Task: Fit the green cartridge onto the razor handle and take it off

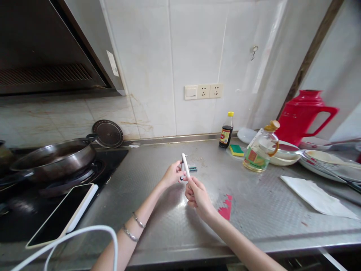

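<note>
My right hand (199, 196) is closed around the lower end of a slim white stick-shaped object (185, 165), which points up and away. My left hand (172, 175) is closed beside it, fingers bent by the stick's left side. Small dark bits show at those fingertips; what they belong to is too small to make out. Just beyond the hands, a pair of small dark green cylinders (193, 169), like batteries, lies on the steel counter (158, 233).
On the left are a steel pan (56, 160) on the stove, a phone (60, 216) and a white cable (93, 228). To the right stand a sauce bottle (226, 132), sponge (236, 150), oil jug (258, 154), red thermos (299, 116), dishes and a white napkin (316, 195).
</note>
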Demonstrator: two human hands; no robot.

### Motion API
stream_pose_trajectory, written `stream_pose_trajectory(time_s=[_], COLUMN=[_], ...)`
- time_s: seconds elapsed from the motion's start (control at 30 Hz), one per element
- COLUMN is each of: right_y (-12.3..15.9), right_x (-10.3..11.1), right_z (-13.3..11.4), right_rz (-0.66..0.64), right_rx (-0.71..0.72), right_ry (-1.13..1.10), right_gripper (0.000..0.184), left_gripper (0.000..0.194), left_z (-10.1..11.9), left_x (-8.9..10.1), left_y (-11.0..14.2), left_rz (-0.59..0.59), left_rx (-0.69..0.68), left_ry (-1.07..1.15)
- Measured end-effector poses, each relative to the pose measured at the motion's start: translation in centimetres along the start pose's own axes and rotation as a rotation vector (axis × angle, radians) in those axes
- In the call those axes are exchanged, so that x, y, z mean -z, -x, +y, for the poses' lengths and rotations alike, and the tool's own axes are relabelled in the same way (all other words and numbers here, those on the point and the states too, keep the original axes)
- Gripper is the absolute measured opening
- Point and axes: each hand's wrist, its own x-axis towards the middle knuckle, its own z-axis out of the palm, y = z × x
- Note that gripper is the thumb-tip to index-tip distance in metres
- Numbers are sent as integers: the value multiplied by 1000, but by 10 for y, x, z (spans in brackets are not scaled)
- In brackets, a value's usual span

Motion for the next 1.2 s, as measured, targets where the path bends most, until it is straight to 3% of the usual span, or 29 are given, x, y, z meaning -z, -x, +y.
stream_pose_trajectory(time_s=[0.27,0.5,0.6,0.7,0.83,1.0,1.2], right_y=[0,11,15,14,14,24,28], right_x=[1,4,13,27,42,43,38], right_z=[-8,4,-1,-8,-7,-4,-2], right_rz=[-31,-78,-90,-11,106,167,225], right_rx=[10,-36,95,258,343,475,523], right_ry=[-27,15,114,305,507,586,685], right_gripper=[37,33,31,34,38,52,48], left_gripper=[37,29,28,25,18,16,13], left_z=[6,2,1,0,2,9,12], left_x=[1,4,7,9,9,6,3], left_y=[1,-1,0,0,1,6,9], left_rz=[3,34,78,144,192,160,148], left_rx=[12,-5,-65,-120,-160,-136,-190], left_ry=[26,-21,-77,-120,-182,-196,-313])
